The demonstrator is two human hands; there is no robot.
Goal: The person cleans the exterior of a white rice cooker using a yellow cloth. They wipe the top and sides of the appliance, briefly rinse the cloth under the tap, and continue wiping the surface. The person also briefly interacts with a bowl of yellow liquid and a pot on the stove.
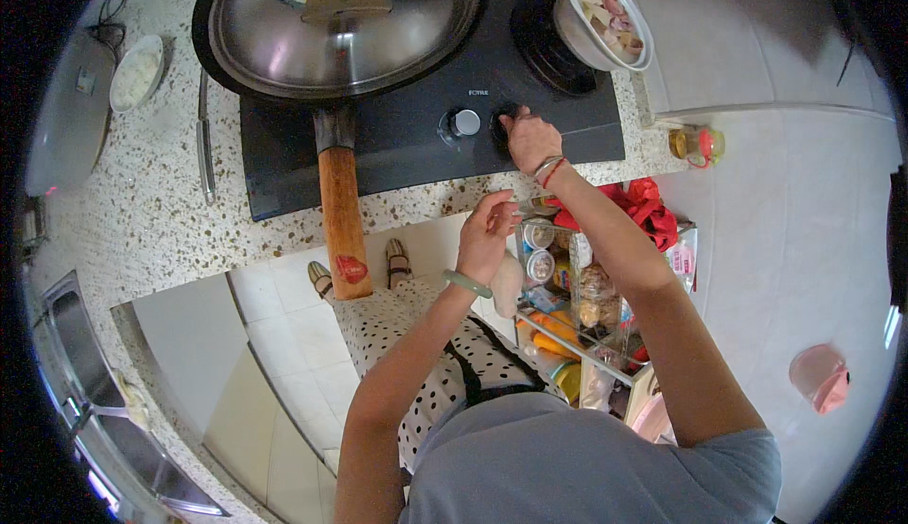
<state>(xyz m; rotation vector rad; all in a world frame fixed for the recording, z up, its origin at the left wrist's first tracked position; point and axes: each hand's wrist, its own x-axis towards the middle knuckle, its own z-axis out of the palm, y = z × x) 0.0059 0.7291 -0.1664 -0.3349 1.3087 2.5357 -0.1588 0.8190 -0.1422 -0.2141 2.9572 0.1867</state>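
Note:
My right hand (534, 144) reaches over the black gas stove (407, 150), its fingers closed around the right control knob (501, 127), which they mostly cover. To its left, the other knob (465, 123) shows its silver top. My left hand (484, 233) hovers by the counter's front edge, fingers loosely bent and apart, with nothing in it. A wok with a domed metal lid (255, 46) covers the left burner, and its wooden handle (340, 207) points toward me. On the right burner side stands a white pot (572, 27) with pale and pinkish food pieces in it.
On the speckled counter (161, 193) at left lie a long-handled metal utensil (205, 150) and a white bowl of pale food (138, 72). A sink (85, 354) sits lower left. A small jar (697, 146) stands right, above a packed storage rack (567, 316).

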